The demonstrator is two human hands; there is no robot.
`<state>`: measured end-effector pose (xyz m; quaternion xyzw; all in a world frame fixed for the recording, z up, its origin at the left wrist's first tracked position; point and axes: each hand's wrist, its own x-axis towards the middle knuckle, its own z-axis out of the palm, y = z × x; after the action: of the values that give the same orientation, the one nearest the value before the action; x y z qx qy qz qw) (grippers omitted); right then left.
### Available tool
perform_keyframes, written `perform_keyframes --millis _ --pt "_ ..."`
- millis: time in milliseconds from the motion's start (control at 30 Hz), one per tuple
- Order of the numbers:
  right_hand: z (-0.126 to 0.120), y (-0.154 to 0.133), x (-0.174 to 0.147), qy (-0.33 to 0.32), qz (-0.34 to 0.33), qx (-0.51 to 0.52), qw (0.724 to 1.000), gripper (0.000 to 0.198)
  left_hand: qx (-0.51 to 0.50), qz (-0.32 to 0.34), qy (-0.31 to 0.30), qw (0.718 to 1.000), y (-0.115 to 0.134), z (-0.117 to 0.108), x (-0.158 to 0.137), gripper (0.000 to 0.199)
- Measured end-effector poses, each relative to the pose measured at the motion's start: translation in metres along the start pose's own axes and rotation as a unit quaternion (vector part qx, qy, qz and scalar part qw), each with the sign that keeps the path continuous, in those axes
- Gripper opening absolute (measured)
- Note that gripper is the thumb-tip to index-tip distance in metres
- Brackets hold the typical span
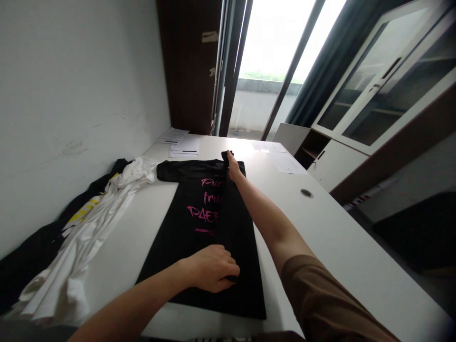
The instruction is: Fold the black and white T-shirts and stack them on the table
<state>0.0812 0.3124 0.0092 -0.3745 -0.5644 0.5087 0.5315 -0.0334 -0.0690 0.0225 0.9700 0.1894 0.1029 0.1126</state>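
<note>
A black T-shirt (185, 256) with pink lettering lies spread on the white table, its collar end away from me and one sleeve out to the left. Its right side is folded over toward the middle and covers part of the lettering. My left hand (215, 268) is closed on the fabric near the hem, with a bit of black cloth showing at the fingers. Up by the shoulder, my right hand (232, 166) grips the folded part of the shirt, its fingers partly hidden.
White clothing (103, 213) and black clothing with yellow print (83, 209) lie heaped along the wall at left. Papers (183, 145) lie at the table's far left, more sheets (287, 161) at far right. A round cable hole (306, 193) sits in the white table (342, 247).
</note>
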Motion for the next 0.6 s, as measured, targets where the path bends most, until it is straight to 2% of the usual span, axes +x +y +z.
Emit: perform_keyframes --millis 100,233,333,433,600 --pt "0.027 0.016 -0.009 0.025 0.003 -0.005 1.0 0.08 -0.013 -0.005 -0.016 1.0 0.0 0.002 -0.001 0.013" --pt "0.05 0.035 -0.026 -0.021 0.021 -0.038 0.999 0.083 -0.043 -0.009 -0.026 0.999 0.001 0.002 -0.002 0.013" --pt "0.058 0.046 -0.034 -0.035 0.043 -0.058 0.997 0.082 -0.063 -0.007 -0.039 0.997 0.0 0.003 -0.004 0.013" --pt "0.062 0.054 -0.035 -0.019 0.056 -0.097 0.993 0.087 -0.075 -0.006 -0.053 0.996 -0.001 0.004 -0.007 0.013" --pt "0.07 0.057 -0.03 0.003 0.021 -0.096 0.995 0.091 -0.133 -0.006 -0.083 0.988 -0.005 0.004 -0.01 0.017"
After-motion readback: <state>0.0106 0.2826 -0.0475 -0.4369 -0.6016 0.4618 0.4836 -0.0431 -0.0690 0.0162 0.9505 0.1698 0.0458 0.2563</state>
